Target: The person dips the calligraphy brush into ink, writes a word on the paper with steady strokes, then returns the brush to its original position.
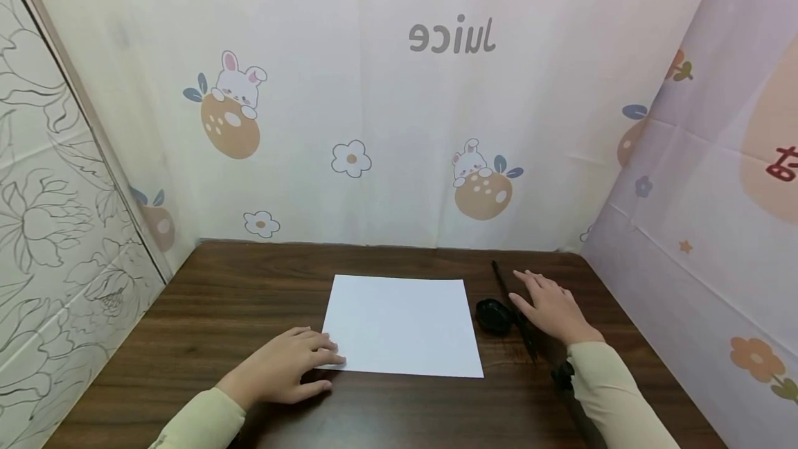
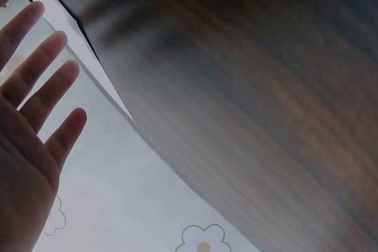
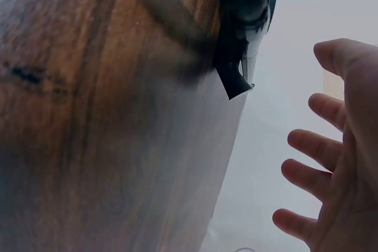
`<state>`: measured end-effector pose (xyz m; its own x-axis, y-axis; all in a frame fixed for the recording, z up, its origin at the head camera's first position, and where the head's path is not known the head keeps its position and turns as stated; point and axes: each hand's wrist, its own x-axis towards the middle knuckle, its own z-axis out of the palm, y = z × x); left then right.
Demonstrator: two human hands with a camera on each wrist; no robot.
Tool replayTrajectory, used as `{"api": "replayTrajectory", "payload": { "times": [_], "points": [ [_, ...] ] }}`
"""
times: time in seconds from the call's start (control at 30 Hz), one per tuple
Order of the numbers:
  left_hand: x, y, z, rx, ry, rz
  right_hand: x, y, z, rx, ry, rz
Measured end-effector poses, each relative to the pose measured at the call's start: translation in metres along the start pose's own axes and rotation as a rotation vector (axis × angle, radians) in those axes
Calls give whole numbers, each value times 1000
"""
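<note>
A blank white sheet of paper lies on the dark wooden table. My left hand is at its lower left corner, fingers extended over the paper's edge; the left wrist view shows this palm with the fingers spread and nothing held. To the right of the sheet are a round black object and a long thin black stick, whose kind I cannot make out. Just right of the stick is my right hand, its fingers loosely extended. In the right wrist view that hand holds nothing.
The wooden table backs onto a pale curtain printed with rabbits, fruit and flowers. Another printed cloth hangs along the right side. A floral panel stands at the left.
</note>
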<state>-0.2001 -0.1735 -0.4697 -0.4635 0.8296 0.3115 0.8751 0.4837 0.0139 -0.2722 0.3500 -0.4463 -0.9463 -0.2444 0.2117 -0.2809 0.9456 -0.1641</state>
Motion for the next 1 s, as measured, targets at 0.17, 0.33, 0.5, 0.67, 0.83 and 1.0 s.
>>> {"api": "replayTrajectory", "payload": {
  "times": [0.17,0.33,0.5,0.67,0.83,1.0],
  "points": [
    [0,2,1,-6,-16,7,3,-1,2,7,-12,-7],
    [-2,3,4,-1,-35,2,7,-1,4,9,-20,-7],
    [-3,4,5,-2,-22,3,12,0,2,23,-29,-15],
    [-3,4,6,-18,-30,-10,19,3,1,41,-56,-26],
    [-3,3,6,-41,-40,-20,25,5,1,85,-111,-8],
    [-4,2,6,-68,-34,-25,32,8,0,133,-180,16]
  ]
}}
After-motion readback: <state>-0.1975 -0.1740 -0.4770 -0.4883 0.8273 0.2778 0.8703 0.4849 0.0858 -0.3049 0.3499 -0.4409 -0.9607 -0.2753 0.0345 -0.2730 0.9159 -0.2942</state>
